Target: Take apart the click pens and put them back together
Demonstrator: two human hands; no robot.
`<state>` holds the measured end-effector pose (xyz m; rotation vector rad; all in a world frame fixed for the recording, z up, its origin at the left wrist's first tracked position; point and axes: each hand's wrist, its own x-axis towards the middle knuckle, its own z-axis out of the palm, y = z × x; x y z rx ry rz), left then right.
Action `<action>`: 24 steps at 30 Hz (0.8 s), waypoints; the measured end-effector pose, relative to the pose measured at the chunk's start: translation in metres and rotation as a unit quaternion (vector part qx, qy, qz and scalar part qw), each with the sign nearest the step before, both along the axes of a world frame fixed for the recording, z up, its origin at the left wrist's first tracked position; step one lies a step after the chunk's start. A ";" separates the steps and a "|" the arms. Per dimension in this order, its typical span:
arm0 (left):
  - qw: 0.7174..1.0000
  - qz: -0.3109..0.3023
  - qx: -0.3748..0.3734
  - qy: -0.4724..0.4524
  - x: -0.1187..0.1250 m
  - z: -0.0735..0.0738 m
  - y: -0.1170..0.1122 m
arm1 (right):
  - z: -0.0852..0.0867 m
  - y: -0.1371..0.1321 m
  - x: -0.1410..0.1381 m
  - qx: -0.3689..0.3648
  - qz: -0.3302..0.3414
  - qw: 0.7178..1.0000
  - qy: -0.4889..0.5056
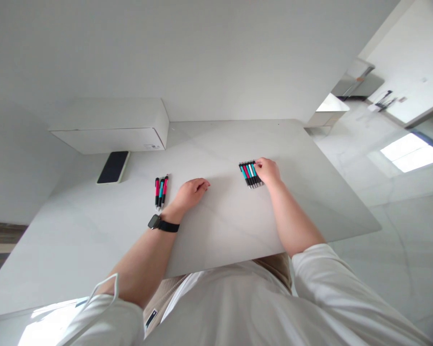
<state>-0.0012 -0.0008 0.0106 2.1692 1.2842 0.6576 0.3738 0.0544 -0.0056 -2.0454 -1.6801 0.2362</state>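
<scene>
My right hand (267,170) is at the right end of a row of pens (249,175), its fingers pinched on the last one. These pens lie side by side, with teal, red and white barrels and black grips, tips toward me. The pinched pen is partly covered by my fingers. Resting on the table left of them is my left hand (193,192), fingers curled together, with nothing visible in it. Just beyond its wrist, to the left, lie three more pens (161,192), two red and one teal between them.
A long white box (111,139) stands against the wall at the back left. In front of it lies a phone (113,167) with a dark screen. The pale table (223,226) has its right edge above a shiny tiled floor.
</scene>
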 end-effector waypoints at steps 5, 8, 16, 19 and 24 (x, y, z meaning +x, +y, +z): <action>1.000 -0.002 0.002 0.010 0.000 -0.001 0.000 | 0.003 -0.003 -0.004 0.007 0.006 1.000 -0.028; 1.000 -0.005 0.010 0.005 0.000 -0.002 -0.001 | 0.005 -0.003 -0.005 -0.005 0.005 0.999 -0.035; 0.997 -0.004 0.081 -0.009 0.002 0.002 -0.003 | 0.017 -0.009 -0.015 0.054 0.028 0.997 -0.038; 0.991 0.044 0.121 0.024 0.003 0.004 -0.006 | 0.024 -0.019 -0.038 0.095 0.105 0.990 0.027; 0.963 0.189 0.145 0.127 0.002 -0.002 -0.010 | 0.022 -0.041 -0.092 0.082 0.296 0.947 0.092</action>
